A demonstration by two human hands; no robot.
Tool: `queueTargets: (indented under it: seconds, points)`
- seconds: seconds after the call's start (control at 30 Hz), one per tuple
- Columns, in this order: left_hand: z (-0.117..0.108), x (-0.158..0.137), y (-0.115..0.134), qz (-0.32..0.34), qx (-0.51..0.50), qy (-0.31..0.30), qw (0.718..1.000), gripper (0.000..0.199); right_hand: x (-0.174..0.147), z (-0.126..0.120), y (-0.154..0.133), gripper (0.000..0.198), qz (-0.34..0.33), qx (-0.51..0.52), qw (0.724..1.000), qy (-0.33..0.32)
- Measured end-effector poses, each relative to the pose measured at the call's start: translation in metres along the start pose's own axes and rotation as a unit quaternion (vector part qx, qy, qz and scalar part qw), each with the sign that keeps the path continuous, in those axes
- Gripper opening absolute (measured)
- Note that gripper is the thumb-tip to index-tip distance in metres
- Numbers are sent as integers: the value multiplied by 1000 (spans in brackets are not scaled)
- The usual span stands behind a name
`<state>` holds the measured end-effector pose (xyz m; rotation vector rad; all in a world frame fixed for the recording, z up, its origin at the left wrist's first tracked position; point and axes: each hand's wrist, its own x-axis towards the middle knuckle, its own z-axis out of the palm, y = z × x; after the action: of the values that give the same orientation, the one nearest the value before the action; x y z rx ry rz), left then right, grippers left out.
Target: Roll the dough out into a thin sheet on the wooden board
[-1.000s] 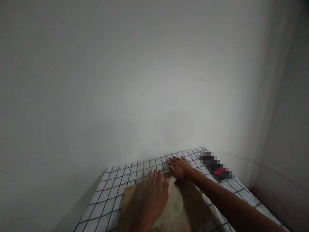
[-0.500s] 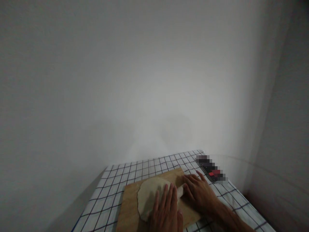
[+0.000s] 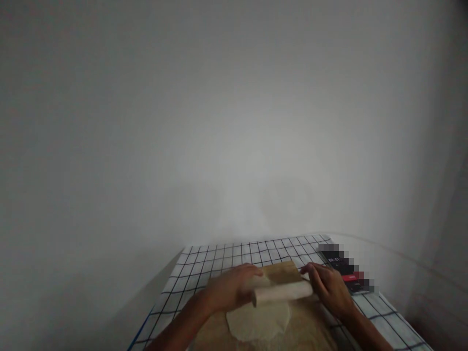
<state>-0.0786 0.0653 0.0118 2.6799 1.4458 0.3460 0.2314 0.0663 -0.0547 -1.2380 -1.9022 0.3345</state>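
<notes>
A pale rolling pin [image 3: 283, 292] lies crosswise over a flat, thin round of dough [image 3: 259, 322] on a wooden board [image 3: 310, 324]. My left hand [image 3: 236, 287], blurred by motion, is closed at the pin's left end. Its fingers curl toward the far side. At the right end, my right hand [image 3: 329, 290] is closed around the pin, with the thumb along the near side. Part of the dough is hidden behind the pin and my left hand.
The board rests on a white tablecloth [image 3: 219, 253] with dark grid lines. A dark device with a lit screen [image 3: 341, 265], partly pixelated, lies to the right of my right hand. A plain pale wall [image 3: 234, 122] rises behind the table.
My left hand has left the dough and moved to the left end of the rolling pin. The pin now lies across the dough between both hands. The view has shifted slightly left.
</notes>
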Motion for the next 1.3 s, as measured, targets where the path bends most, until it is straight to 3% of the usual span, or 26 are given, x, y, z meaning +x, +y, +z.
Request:
queueTargets:
  seconds: [0.1,0.17,0.23,0.33,0.47,0.57,0.63,0.73,0.83,0.87,0.93,1.0,1.03,1.17,1.3]
  points:
    - [-4,31,-10,54,-19,-142,988,71,9,-2,3,63,52,97,992,54]
    - [-4,54,-13,40,2,-217,975,85,20,-2,0,63,72,148,984,75]
    - [-4,73,-14,21,11,-264,964,84,31,-1,-5,62,94,191,973,92]
    - [-4,85,-14,-3,-10,-297,955,72,47,7,-12,61,124,254,953,107]
    - [-9,76,-19,-33,-80,-313,946,60,51,29,-6,62,149,309,933,108]
    - [-17,61,-26,-74,-146,-303,939,42,44,38,10,62,138,281,944,106]
    - [-20,47,-25,-109,-202,-271,935,43,39,37,19,63,116,246,956,113]
    - [-10,18,-12,-156,-302,-169,925,59,35,28,25,66,107,220,963,114]
    - [16,-12,5,-187,-375,-40,907,76,34,25,25,69,112,210,965,111]
    - [25,-20,8,-197,-406,5,892,77,34,25,25,70,117,206,965,111]
    - [36,-29,9,-228,-524,73,818,72,35,27,25,69,127,196,966,113]
    - [38,-31,6,-250,-576,65,775,66,35,30,26,69,132,188,966,116]
    - [36,-30,4,-262,-580,42,770,64,35,30,27,68,129,188,967,116]
    - [28,-22,4,-300,-574,-18,761,65,36,32,31,66,118,205,964,123]
    - [28,-10,15,-287,-566,-22,773,62,37,34,36,63,110,220,960,135]
